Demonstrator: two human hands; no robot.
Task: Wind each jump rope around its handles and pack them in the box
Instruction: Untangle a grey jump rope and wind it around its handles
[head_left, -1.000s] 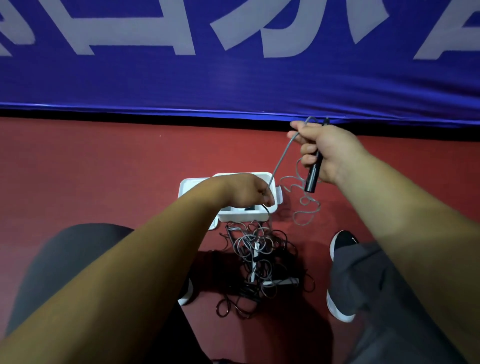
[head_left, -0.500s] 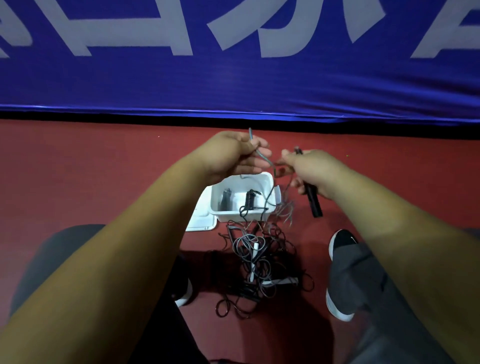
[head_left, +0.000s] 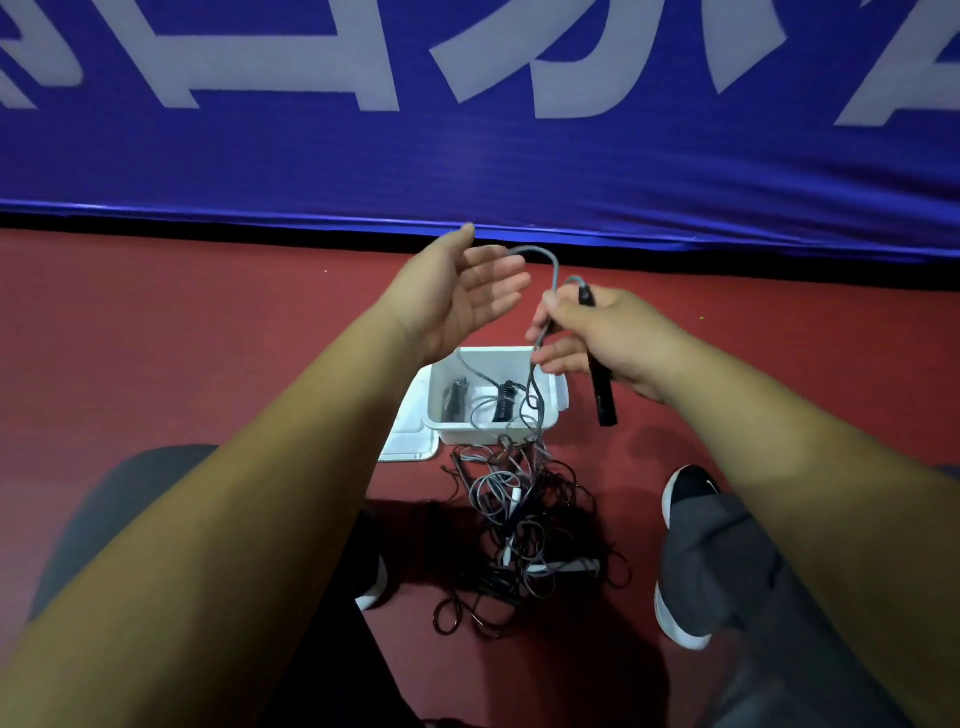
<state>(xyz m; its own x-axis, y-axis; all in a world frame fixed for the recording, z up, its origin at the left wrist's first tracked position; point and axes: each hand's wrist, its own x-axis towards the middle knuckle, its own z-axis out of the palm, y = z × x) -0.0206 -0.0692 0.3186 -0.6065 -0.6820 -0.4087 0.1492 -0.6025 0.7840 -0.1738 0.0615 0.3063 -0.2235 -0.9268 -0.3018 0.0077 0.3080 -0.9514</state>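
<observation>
Since the earlier frame, our left grip (head_left: 462, 301) has let go of the grey rope (head_left: 557, 273) and stands open, fingers straight, just beside it. We judge one wrap laid and the next re-take due. Nearest us, the rope tangle (head_left: 519, 525) lies on the floor (head_left: 208, 338) between our shoes (head_left: 685, 488). Beyond it sits the box (head_left: 467, 430), two dark bundles (head_left: 503, 402) inside, lid (head_left: 410, 441) just beside its left wall. Above it, our right grip (head_left: 608, 332) clamps the black handle (head_left: 605, 405) and rope. Bare floor flanks the box; the banner (head_left: 467, 156) bounds the far edge.
</observation>
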